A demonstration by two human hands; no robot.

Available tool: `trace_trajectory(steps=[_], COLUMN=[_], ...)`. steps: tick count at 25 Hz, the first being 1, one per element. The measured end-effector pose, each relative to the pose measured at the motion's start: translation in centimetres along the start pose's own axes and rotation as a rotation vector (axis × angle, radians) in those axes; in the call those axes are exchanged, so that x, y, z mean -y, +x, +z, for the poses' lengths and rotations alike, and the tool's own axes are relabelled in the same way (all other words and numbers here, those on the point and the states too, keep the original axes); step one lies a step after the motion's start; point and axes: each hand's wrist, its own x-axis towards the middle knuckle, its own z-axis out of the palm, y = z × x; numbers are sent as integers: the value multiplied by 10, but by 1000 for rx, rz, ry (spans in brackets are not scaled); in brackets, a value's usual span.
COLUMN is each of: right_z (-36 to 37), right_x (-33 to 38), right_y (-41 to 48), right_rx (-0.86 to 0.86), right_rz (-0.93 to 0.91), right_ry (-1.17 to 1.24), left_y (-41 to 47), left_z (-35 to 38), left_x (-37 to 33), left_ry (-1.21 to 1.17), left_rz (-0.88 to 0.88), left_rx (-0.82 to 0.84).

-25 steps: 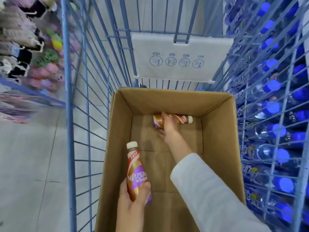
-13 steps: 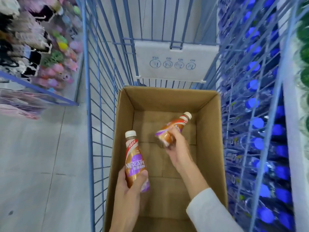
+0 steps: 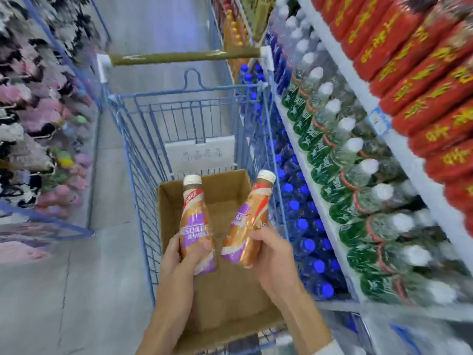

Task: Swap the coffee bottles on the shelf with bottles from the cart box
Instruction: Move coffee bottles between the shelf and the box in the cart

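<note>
Left hand (image 3: 179, 257) grips the left bottle (image 3: 195, 216) upright; right hand (image 3: 273, 254) grips the right bottle (image 3: 249, 221) tilted. Both are above the box (image 3: 167, 213), apart from its walls. The box sits in the cart (image 3: 143, 155), close beside the shelf (image 3: 409, 162). Bare floor (image 3: 107, 252) lies to the left.

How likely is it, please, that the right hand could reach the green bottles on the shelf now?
Probably yes: nothing stands between the right hand and the green bottles, but it grips a coffee bottle.
</note>
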Motion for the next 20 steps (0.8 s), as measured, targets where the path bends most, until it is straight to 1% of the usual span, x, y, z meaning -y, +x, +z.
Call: trace_trajectory(steps=[2, 6, 11, 13, 17, 20], right_z=[7, 7, -15, -32, -74, -112], right_x=[11, 28, 46, 51, 60, 55], right_y=[-35, -102, -183, -212, -274, -327], right_rx=[-26, -90, -193, -235, -407, -533], right_rz=[-92, -264, -440, -506, -588, -713], right_ry=[46, 63, 94, 109, 69, 138], left_y=[-22, -66, -117, -137, -183, -231], left_z=[3, 16, 63, 86, 136, 175], left_x=[-20, -51, -73, -73, -56, -33], left_ry=[-9, 9, 13, 21, 55, 61], left_rz=[51, 121, 154, 157, 130, 74], left_rx=[94, 294, 579, 700, 903, 1064])
